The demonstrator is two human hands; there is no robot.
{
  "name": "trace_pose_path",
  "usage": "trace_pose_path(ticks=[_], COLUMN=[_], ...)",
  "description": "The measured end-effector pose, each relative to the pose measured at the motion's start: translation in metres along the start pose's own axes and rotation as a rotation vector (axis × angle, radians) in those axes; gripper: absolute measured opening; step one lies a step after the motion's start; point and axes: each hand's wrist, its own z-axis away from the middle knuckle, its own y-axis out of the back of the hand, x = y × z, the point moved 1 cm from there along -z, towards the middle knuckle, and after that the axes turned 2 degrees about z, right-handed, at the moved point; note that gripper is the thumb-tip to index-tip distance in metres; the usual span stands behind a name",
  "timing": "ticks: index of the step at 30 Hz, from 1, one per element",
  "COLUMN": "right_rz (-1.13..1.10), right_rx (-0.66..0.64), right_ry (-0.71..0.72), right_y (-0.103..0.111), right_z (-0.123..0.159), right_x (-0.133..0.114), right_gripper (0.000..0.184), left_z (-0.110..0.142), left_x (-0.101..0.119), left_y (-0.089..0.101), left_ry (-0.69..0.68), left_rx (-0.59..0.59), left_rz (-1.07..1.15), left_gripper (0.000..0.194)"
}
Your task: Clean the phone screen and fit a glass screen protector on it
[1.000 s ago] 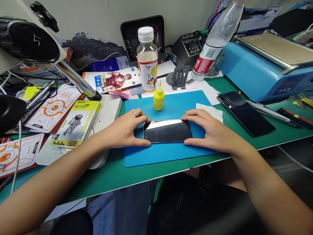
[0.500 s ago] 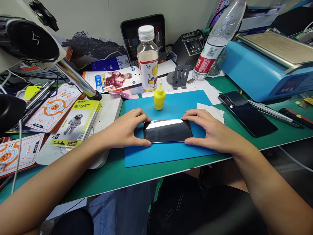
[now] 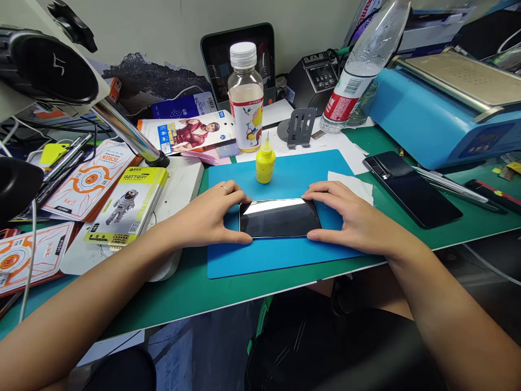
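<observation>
A black phone lies flat, screen up, on a blue mat. My left hand, with a ring on one finger, grips the phone's left end between thumb and fingers. At the right end my right hand holds it the same way, thumb at the near edge, fingers at the far edge. Just behind the phone stands a small yellow dropper bottle. A white wipe lies beside my right hand.
A second dark phone lies right on the green mat. A blue machine stands at the back right. A drink bottle, a tilted water bottle, a phone stand and battery boxes crowd the back and left.
</observation>
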Motion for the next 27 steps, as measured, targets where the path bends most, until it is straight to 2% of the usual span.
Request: trace_pose_path(ticks=[27], right_rz=[0.026], right_rx=[0.017], right_ry=[0.007], right_y=[0.0009], right_z=[0.0005], right_x=[-0.0014], right_gripper=[0.064], left_z=[-0.0010], left_x=[0.0007], left_y=[-0.0009], left_ry=[-0.005], left_rx=[0.023], left_rz=[-0.021], left_gripper=[0.069])
